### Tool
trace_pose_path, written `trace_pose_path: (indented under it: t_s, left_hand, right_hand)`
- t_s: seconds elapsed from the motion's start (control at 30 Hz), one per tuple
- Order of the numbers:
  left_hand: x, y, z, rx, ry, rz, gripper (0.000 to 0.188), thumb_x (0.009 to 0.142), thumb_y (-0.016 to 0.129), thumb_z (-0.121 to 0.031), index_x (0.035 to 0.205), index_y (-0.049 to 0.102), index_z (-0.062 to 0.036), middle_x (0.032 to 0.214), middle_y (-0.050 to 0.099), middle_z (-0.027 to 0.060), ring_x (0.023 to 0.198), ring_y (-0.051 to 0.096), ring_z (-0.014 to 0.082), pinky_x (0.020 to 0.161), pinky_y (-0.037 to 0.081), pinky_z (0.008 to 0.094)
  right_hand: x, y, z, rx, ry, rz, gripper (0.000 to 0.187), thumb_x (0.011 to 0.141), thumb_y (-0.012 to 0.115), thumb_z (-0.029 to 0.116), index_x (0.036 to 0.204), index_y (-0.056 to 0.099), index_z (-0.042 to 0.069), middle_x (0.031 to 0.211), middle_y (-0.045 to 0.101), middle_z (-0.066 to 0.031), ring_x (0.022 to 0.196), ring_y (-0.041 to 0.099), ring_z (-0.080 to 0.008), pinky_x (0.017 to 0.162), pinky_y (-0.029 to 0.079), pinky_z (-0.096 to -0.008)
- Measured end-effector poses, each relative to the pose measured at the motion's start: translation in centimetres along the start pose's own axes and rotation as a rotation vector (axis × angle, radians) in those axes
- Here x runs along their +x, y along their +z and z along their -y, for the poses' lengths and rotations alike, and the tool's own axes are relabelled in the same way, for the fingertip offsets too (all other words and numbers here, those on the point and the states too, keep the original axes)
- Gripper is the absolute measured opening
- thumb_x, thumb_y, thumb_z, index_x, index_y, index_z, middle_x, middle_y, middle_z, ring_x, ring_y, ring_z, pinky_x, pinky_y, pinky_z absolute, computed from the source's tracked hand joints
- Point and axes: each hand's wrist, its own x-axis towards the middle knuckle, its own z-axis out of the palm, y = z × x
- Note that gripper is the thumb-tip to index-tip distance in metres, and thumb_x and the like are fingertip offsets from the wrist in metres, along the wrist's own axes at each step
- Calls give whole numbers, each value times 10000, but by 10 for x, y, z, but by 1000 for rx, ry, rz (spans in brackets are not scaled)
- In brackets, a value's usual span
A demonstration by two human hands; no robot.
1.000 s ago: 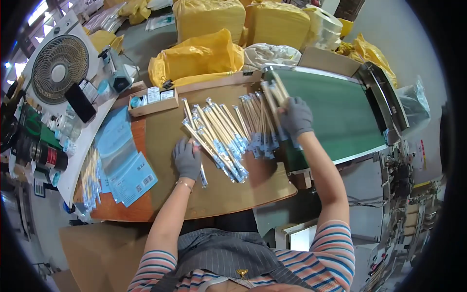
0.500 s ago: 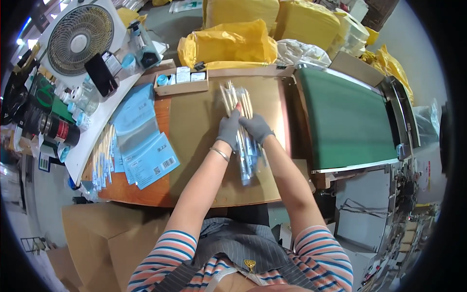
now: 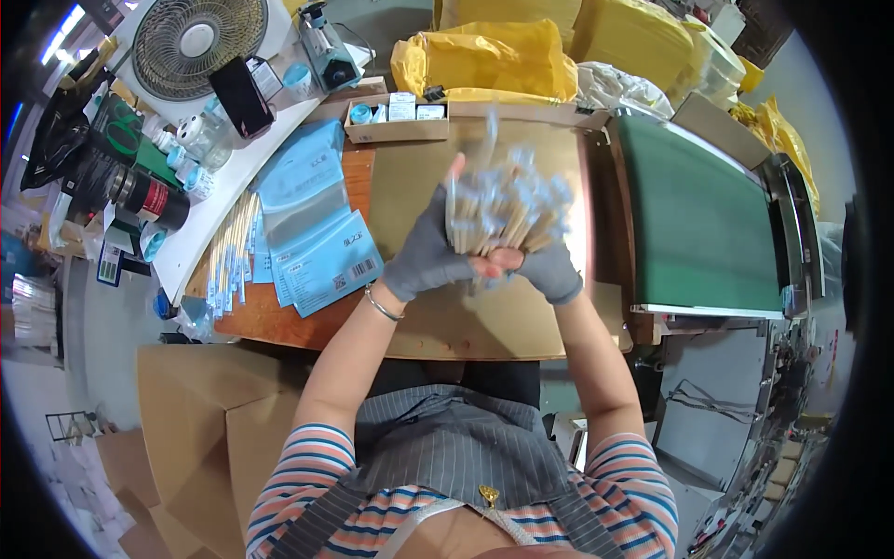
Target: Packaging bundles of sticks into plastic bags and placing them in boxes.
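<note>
Your gloves (image 3: 424,253) are grey; your wrapped sticks (image 3: 507,212) tan and blue; your sleeves (image 3: 303,466) striped pink, white, blue.

The orange-brown table (image 3: 270,324) carries a cardboard sheet (image 3: 484,326), blue packets (image 3: 328,265) (overlapping), sticks (image 3: 233,247) and an open box (image 3: 400,131).

My grey-gloved left grip (image 3: 426,253) and right grip (image 3: 553,271) clasp a bundle of slim tan plastic-wrapped sticks (image 3: 507,207) above a flat brown worktop (image 3: 456,326).
</note>
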Motion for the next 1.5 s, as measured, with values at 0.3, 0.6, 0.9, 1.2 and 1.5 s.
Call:
trace_pose_path:
  t_s: [0.3, 0.6, 0.9, 1.2, 1.5]
  left_hand:
    - [-50, -5, 15, 394, -136, 222, 664, 631, 823, -237, 1198, 520, -72, 1145, 574, 105, 1057, 558, 223, 923, 445, 341]
    - [-179, 41, 35, -446, -495, -108, 568, 781, 696, -439, 1102, 552, 6, 925, 625, 75, 906, 616, 198, 807, 497, 349]
    - [-199, -158, 43, 1754, -21, -348, 120, 814, 600, -180, 830, 641, -69, 758, 620, 75, 741, 603, 273, 677, 485, 376]
    - [-173, -74, 64, 866, -323, -401, 301, 763, 701, -319, 744, 576, -45, 667, 570, 157, 626, 560, 305, 579, 437, 382]
    - [-170, -1, 45, 818, 77, -165, 213, 811, 626, -192, 727, 516, -30, 655, 515, 135, 591, 523, 305, 546, 407, 376]
  right_hand:
    - [-43, 74, 20, -99, 218, -184, 860, 662, 824, 145, 1359, 338, 17, 1293, 456, -114, 1156, 479, -186, 975, 397, -319]
    - [-80, 58, -46, 336, 557, 320, 300, 812, 628, 220, 965, 623, -39, 941, 650, -187, 909, 621, -272, 843, 483, -355]
    - [-94, 89, -46, 427, 529, 147, 223, 816, 560, 234, 755, 570, 20, 765, 594, -125, 811, 603, -289, 796, 494, -407]
    - [-82, 101, -41, 311, 641, 233, 394, 855, 551, 187, 1181, 523, -33, 837, 642, -123, 808, 633, -210, 731, 505, -303]
    - [-98, 50, -156, 101, 634, -36, 435, 886, 588, 250, 1221, 490, -10, 901, 634, -96, 736, 627, -175, 692, 522, -299]
